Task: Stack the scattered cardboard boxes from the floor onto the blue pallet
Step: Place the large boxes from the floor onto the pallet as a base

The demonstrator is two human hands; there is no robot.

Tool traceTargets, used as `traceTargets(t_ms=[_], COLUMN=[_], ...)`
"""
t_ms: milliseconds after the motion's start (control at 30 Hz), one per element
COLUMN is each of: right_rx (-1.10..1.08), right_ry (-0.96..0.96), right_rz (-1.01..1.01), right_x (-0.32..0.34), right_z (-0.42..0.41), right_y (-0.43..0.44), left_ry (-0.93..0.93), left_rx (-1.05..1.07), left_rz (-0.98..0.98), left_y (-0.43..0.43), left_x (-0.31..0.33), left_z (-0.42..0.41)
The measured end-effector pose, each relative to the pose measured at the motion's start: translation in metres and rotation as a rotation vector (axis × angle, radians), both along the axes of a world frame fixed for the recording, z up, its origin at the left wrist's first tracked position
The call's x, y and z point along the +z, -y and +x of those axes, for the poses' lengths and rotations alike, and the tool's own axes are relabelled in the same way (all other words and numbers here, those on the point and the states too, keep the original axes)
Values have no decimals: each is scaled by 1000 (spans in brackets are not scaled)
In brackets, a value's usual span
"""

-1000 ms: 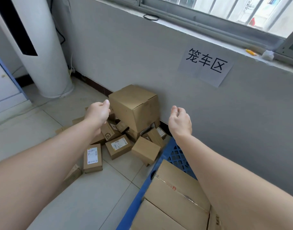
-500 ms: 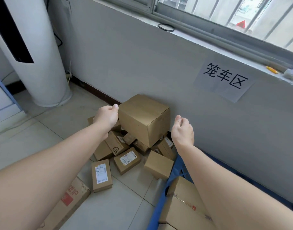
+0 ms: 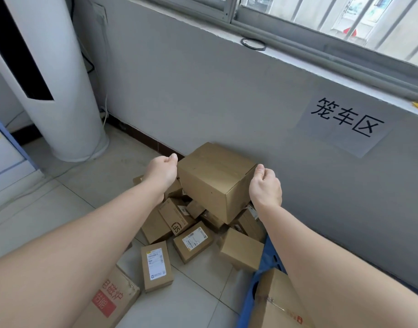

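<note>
Risk noted: the large cardboard box [image 3: 215, 183] sits tilted on top of a heap of small boxes [image 3: 193, 241] against the far wall. A lift taken at its upper corners alone could let it slip or swing. Drawing it off may also send the small boxes beneath it sliding out across the floor tiles. The blue pallet [image 3: 270, 255] lies at the near right, already bearing cartons and partly hidden by the right forearm, so a carry towards it could clip its edge. Pose: both arms are stretched forward. The left hand [image 3: 161, 172] is at the box's upper left corner, fingers curled in, thumb by the corner. The right hand [image 3: 264, 183] is at the upper right corner, likewise curled. Neither hand wraps the box; whether the thumbs touch cardboard cannot be told.
</note>
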State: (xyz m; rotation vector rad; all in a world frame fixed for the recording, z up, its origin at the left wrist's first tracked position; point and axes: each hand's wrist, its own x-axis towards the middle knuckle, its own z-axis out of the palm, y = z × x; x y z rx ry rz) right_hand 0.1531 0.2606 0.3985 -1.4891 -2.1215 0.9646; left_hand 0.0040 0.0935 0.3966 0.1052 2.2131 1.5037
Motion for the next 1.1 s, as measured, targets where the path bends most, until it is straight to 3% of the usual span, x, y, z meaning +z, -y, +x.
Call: traceTargets(t_ms=[667,1100], right_rx=[-142,-240], right_ry=[70,128], right_rz=[-97,-202], right_x=[-91,-169], right_z=[-79,-131], right_y=[-153,-194], left_ry=[56,80], left_rx=[-54,-96], left_rz=[-78,-214], left_y=[-183,-255], left_x=[-90,-183], left_z=[-120,-193])
